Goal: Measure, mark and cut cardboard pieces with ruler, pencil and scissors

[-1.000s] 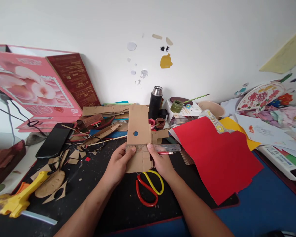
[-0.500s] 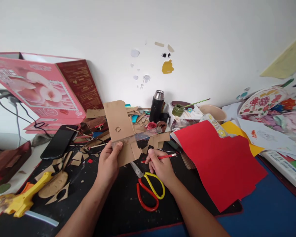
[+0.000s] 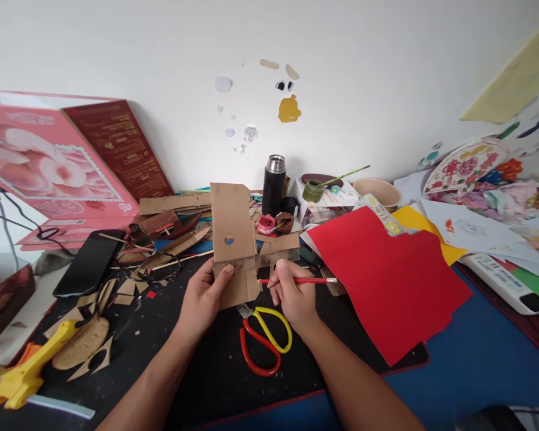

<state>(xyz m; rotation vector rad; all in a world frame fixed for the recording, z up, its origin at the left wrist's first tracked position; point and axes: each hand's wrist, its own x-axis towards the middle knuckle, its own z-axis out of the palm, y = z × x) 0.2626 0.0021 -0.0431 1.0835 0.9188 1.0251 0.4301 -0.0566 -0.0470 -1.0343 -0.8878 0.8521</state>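
My left hand (image 3: 204, 296) pinches a flat piece of brown cardboard (image 3: 232, 221) together with a clear ruler (image 3: 238, 263) laid across it, thumb on top. The cardboard stands tilted up and has a small hole in its middle. Between the fingers of my right hand (image 3: 294, 293) is a red pencil (image 3: 312, 280), held nearly level, its tip close to the cardboard's right edge; whether it touches I cannot tell. Below the cardboard lie scissors (image 3: 267, 341) with one red and one yellow handle, their blades mostly hidden.
Red paper (image 3: 386, 281) covers the right side. A yellow glue gun (image 3: 40, 365), a black phone (image 3: 90, 260) and cardboard scraps (image 3: 126, 288) lie left. Behind stand a black flask (image 3: 273, 185), paint pots (image 3: 266, 225) and a pink box (image 3: 49, 155).
The cardboard has turned more upright and the ruler more level across it. My right hand has brought the pencil level, closer to the cardboard's edge. The whole view has shifted slightly.
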